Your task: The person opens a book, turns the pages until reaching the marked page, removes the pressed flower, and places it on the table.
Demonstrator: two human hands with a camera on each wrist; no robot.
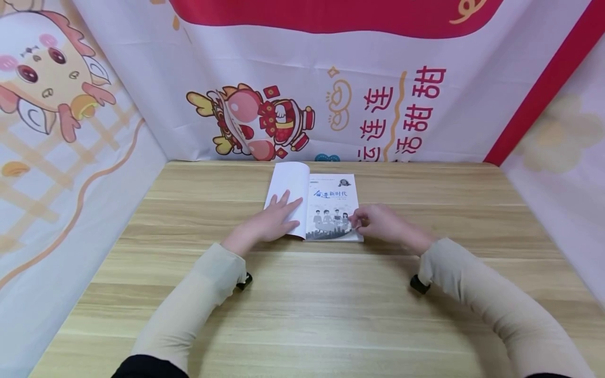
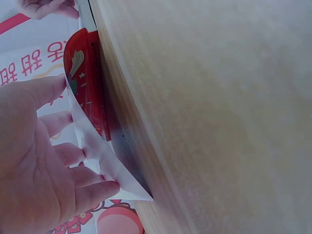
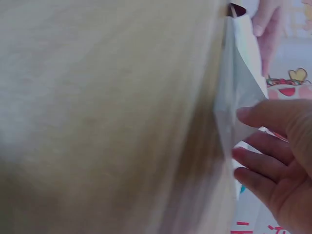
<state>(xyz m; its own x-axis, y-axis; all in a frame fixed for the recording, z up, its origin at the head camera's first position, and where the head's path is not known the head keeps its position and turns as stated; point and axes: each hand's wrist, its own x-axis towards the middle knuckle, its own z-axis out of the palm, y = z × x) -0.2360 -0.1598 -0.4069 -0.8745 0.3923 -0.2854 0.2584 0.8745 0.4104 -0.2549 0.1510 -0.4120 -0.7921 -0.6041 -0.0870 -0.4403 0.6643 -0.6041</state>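
Left hand (image 1: 270, 223): flat, fingers straight, pressing the turned cover of the booklet (image 1: 315, 206) | booklet: lies open mid-table (image 1: 189, 294), title page up | right hand (image 1: 382, 223): fingertips pinching the page's lower right corner | step: page-turning, likely; next needs one sheet lifted cleanly.

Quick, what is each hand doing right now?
Left hand: open, flat on the booklet's blank left page.
Right hand: pinching the booklet's right page edge.

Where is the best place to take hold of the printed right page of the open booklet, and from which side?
Probably the lower right corner of the printed page, from the right: that edge is free, the right hand already touches there, and the left hand presses the blank page flat.
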